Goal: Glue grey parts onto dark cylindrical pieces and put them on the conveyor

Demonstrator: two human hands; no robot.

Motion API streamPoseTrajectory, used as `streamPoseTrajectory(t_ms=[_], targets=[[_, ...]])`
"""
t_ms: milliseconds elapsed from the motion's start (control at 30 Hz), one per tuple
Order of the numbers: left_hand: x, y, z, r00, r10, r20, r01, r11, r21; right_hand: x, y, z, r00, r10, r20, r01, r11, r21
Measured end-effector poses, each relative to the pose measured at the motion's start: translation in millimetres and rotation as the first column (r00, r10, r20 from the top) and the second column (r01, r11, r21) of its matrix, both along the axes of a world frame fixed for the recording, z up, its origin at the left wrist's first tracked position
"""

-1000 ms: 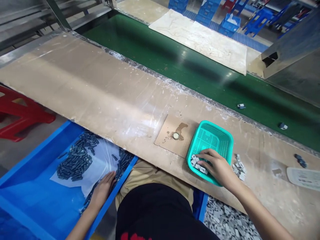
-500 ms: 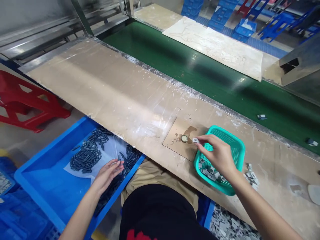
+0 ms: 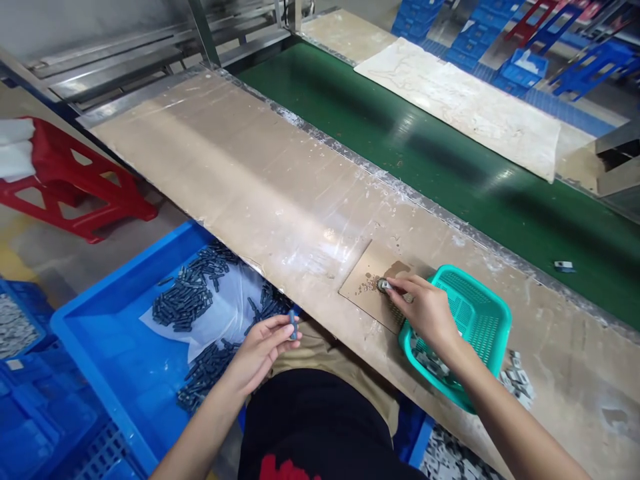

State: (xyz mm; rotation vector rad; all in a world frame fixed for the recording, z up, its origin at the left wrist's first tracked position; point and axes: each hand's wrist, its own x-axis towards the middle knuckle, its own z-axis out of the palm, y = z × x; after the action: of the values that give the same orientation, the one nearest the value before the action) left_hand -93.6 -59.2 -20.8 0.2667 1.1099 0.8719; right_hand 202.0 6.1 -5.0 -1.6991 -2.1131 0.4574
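Observation:
Between the thumb and fingers of my left hand (image 3: 270,343) is a dark blue-grey piece (image 3: 293,325), held upright near the table's front edge. My right hand (image 3: 425,310) pinches a small whitish piece (image 3: 387,285) at the small round cap (image 3: 381,285) on the cardboard square (image 3: 363,277). Wet brown spots mark the cardboard. Beneath my right forearm stands a green basket (image 3: 493,320) with whitish pieces in it. More whitish pieces (image 3: 517,380) lie to its right. The blue tray (image 3: 120,340) at the left holds piles of dark pieces (image 3: 183,301).
Past the brown table (image 3: 240,173) runs a green belt (image 3: 350,107) carrying a small piece (image 3: 564,266). A pale sheet (image 3: 465,100) lies beyond it. A red stool (image 3: 85,180) stands at the left. Below the table's front is a bin of whitish pieces (image 3: 450,457).
My left hand has come up from the blue tray toward the right with a dark piece. My right hand has brought its whitish piece left to the round cap. The view has shifted slightly.

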Motion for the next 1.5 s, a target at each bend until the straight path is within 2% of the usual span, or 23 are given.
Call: streamPoseTrajectory(t_ms=[100, 200, 300, 367, 500, 667, 833, 900, 933, 967, 1000, 1033, 1100, 1133, 1167, 1200, 1233, 1267, 1300, 1333, 1400, 1433, 1500], targets=[[26, 8, 5.9, 1.0, 0.019, -0.01, -0.019, 0.999, 0.051, -2, -2, 12.3, 0.985, -0.091, -0.149, 0.081, 0.994, -0.074], [62, 18, 10.7, 0.995, 0.088, 0.035, -0.091, 0.993, 0.07, -7, -12, 34.3, 0.872, -0.291, -0.395, 0.194, 0.944, -0.266], [96, 26, 15.2, 0.985, 0.12, 0.121, -0.13, 0.988, 0.084, -15, -25, 56.0, 0.735, -0.414, -0.537, 0.171, 0.879, -0.444], [112, 29, 19.0, 0.981, 0.118, 0.152, -0.134, 0.986, 0.095, -20, -32, 65.3, 0.694, -0.436, -0.573, 0.131, 0.859, -0.495], [123, 27, 29.0, 0.988, 0.102, 0.112, -0.12, 0.978, 0.172, -23, -38, 72.6, 0.69, -0.44, -0.575, 0.101, 0.845, -0.525], [119, 27, 35.7, 0.996, 0.068, -0.062, -0.044, 0.941, 0.336, -30, -41, 74.9, 0.717, -0.43, -0.549, 0.091, 0.838, -0.537], [124, 43, 24.9, 0.987, -0.009, -0.162, 0.079, 0.9, 0.428, -25, -23, 54.9, 0.747, -0.42, -0.516, 0.104, 0.84, -0.533], [121, 51, 23.3, 0.978, -0.054, -0.203, 0.15, 0.855, 0.496, -1, 1, 42.8, 0.78, -0.454, -0.43, 0.252, 0.857, -0.449], [115, 53, 23.5, 0.968, -0.026, -0.25, 0.16, 0.83, 0.534, 17, 15, 38.3, 0.781, -0.501, -0.373, 0.38, 0.855, -0.353], [106, 55, 23.7, 0.947, 0.064, -0.314, 0.135, 0.809, 0.572, 40, 30, 35.6, 0.75, -0.577, -0.323, 0.531, 0.816, -0.226], [93, 57, 23.0, 0.898, 0.217, -0.383, 0.071, 0.787, 0.613, 65, 45, 34.9, 0.687, -0.667, -0.288, 0.663, 0.738, -0.125], [77, 57, 20.4, 0.801, 0.403, -0.442, -0.016, 0.753, 0.658, 91, 58, 36.2, 0.634, -0.723, -0.273, 0.736, 0.673, -0.074], [39, 57, 6.3, 0.493, 0.709, -0.504, -0.178, 0.649, 0.739, 138, 75, 42.7, 0.568, -0.784, -0.253, 0.81, 0.586, 0.002], [19, 56, -6.1, 0.339, 0.78, -0.527, -0.221, 0.61, 0.761, 155, 78, 46.5, 0.547, -0.801, -0.243, 0.829, 0.559, 0.023], [-1, 54, -21.9, 0.222, 0.794, -0.567, -0.224, 0.607, 0.762, 167, 77, 50.0, 0.54, -0.809, -0.233, 0.836, 0.547, 0.043], [-18, 52, -40.7, 0.136, 0.766, -0.628, -0.197, 0.642, 0.741, 173, 73, 52.7, 0.549, -0.806, -0.221, 0.832, 0.551, 0.059], [-33, 49, -61.5, 0.078, 0.703, -0.707, -0.143, 0.71, 0.69, 173, 66, 54.4, 0.576, -0.79, -0.208, 0.815, 0.575, 0.071], [-44, 45, -83.3, 0.053, 0.606, -0.794, -0.047, 0.795, 0.604, 168, 56, 55.0, 0.614, -0.765, -0.195, 0.787, 0.612, 0.079], [-53, 40, -104.8, 0.07, 0.493, -0.867, 0.096, 0.862, 0.498, 159, 44, 54.6, 0.657, -0.732, -0.183, 0.751, 0.656, 0.075], [-58, 35, -125.0, 0.115, 0.38, -0.918, 0.249, 0.883, 0.397, 146, 31, 53.1, 0.727, -0.668, -0.161, 0.682, 0.729, 0.059], [-61, 25, -157.7, 0.209, 0.18, -0.961, 0.501, 0.824, 0.264, 119, 2, 47.5, 0.897, -0.428, -0.106, 0.427, 0.903, -0.032], [-60, 21, -169.1, 0.248, 0.112, -0.962, 0.574, 0.783, 0.239, 106, -11, 43.4, 0.976, -0.207, -0.073, 0.199, 0.975, -0.101], [-58, 15, -181.7, 0.297, 0.03, -0.955, 0.638, 0.737, 0.222, 84, -33, 32.9, 0.99, 0.122, -0.066, -0.133, 0.966, -0.221]])
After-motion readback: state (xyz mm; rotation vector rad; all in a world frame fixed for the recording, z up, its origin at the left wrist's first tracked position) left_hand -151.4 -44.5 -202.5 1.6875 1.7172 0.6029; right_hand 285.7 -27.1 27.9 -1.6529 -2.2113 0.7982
